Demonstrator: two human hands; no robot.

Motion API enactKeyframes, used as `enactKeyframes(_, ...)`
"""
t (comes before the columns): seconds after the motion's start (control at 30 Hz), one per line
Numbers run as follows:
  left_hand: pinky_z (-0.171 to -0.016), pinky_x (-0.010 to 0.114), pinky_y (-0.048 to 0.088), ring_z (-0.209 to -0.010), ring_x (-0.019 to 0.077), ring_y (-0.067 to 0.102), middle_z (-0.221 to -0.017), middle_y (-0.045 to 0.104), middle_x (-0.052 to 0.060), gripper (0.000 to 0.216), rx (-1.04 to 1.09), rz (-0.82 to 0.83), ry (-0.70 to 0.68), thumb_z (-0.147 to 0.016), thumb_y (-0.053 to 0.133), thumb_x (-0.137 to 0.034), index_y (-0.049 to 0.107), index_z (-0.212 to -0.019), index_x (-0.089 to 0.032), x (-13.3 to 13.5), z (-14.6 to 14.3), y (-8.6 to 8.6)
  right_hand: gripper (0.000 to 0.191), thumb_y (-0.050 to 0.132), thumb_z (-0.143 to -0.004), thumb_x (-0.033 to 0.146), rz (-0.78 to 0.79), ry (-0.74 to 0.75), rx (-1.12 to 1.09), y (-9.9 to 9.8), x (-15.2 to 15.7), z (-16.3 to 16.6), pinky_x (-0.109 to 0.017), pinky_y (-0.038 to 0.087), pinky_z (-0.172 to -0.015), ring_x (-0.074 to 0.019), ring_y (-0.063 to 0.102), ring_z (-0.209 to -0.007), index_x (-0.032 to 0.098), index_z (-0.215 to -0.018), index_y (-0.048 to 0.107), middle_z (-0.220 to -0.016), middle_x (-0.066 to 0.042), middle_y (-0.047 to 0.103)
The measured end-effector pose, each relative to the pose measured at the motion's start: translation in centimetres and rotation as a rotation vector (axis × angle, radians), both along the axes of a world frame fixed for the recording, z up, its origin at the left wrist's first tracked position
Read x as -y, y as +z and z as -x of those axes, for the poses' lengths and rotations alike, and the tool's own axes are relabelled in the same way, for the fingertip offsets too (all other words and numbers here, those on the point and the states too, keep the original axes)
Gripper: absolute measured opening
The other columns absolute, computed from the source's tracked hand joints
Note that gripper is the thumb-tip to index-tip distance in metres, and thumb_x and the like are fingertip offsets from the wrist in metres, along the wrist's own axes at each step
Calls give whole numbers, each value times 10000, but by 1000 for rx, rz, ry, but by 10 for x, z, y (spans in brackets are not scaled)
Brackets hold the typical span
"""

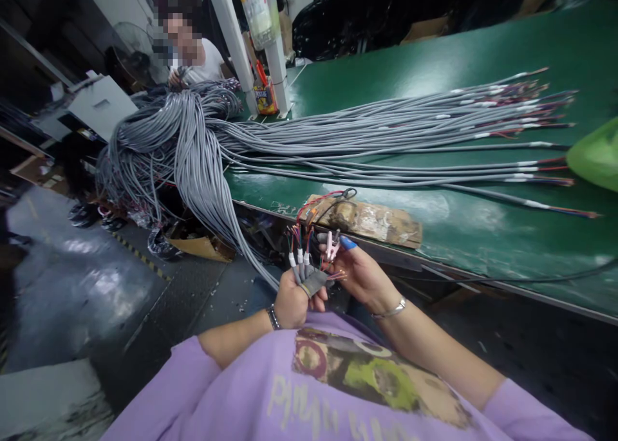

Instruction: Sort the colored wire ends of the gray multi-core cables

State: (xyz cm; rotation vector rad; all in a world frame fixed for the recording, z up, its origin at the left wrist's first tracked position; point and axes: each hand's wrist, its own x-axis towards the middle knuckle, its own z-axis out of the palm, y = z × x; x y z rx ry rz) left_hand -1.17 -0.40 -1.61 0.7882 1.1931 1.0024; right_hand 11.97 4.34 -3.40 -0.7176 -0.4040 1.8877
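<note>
My left hand (pixel 292 301) is closed around the ends of several grey cables (pixel 298 270), held low in front of my body. White bands (pixel 300 255) ring these cables, and thin coloured wires (pixel 299 235) fan upward from them with bare copper-looking tips. A grey wrapped piece (pixel 315 282) lies at the left hand's fingers; what it is I cannot make out. Close by on the right, my right hand (pixel 362 273) pinches a small pale pink clip (pixel 332 245) beside the wires. Something blue covers its thumb tip.
Long grey cables (pixel 338 129) lie across the green table (pixel 483 235), with a thick bundle (pixel 193 145) drooping over its edge. A wooden board (pixel 386 225) with wires sits at the near edge. A co-worker (pixel 203 61) is behind, left of a white post (pixel 277 74). Green plastic (pixel 596 154) is far right.
</note>
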Motion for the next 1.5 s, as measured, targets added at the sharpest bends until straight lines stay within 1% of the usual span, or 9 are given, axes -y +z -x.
enactKeyframes(0.1,-319,186,233,-298,74,457,-445,583,-5,494,7,16,17,-552,766,-600,538,-588,-163,-3,-4,2,244,753,-751,434,-15,0,-5,0,-1,1,-239,521,-576,-125,608,-594,197,-794,719,-726,-16,716)
enactKeyframes(0.27,-318,185,241,-297,71,452,-448,580,-9,494,8,48,7,-535,756,-604,538,-601,-165,-6,-8,4,300,752,-737,485,13,87,-48,-9,-7,2,-265,531,-597,-141,619,-588,195,-800,709,-701,-18,704)
enactKeyframes(0.57,-318,191,260,-293,76,448,-437,566,-19,487,6,91,20,-508,762,-587,539,-611,-167,-7,-9,3,239,793,-706,433,42,4,-67,-14,-9,7,-266,542,-588,-136,610,-568,215,-751,706,-705,2,709)
enactKeyframes(0.83,-318,191,235,-292,71,444,-431,568,-10,528,7,52,2,-497,768,-632,523,-574,-170,0,-3,9,388,691,-741,599,-2,62,-66,-8,-3,1,-250,517,-562,-138,625,-610,220,-825,690,-753,-16,711)
enactKeyframes(0.93,-322,192,247,-301,76,461,-444,580,-7,520,-5,20,14,-524,767,-629,533,-584,-169,2,-1,4,325,712,-752,532,-22,74,-43,-4,-2,-3,-249,511,-585,-134,626,-633,222,-848,705,-765,-10,721)
enactKeyframes(1.03,-329,192,263,-309,81,478,-457,590,-7,505,-17,-3,25,-554,763,-618,546,-601,-165,1,-1,2,279,789,-689,451,-32,71,-17,-1,-1,-4,-248,496,-571,-130,615,-616,212,-816,723,-761,-3,728)
enactKeyframes(1.23,-326,186,260,-312,77,473,-464,588,-6,532,-1,-26,34,-545,766,-642,543,-601,-162,-3,-4,-1,416,813,-614,547,-44,71,8,2,1,-4,-235,484,-544,-118,582,-578,174,-785,739,-698,-17,710)
enactKeyframes(1.37,-331,180,255,-317,70,477,-470,591,-5,534,-13,-46,18,-576,746,-655,545,-593,-160,-4,-5,-4,372,841,-600,500,-3,65,-4,-2,-1,-3,-234,463,-521,-118,568,-550,176,-747,735,-626,2,681)
enactKeyframes(1.5,-335,180,264,-318,68,478,-467,581,-14,538,-23,-57,23,-590,732,-665,545,-596,-161,-5,-7,-6,350,840,-615,482,15,70,-43,-9,-3,-3,-262,474,-548,-137,586,-567,185,-770,736,-677,-6,710)
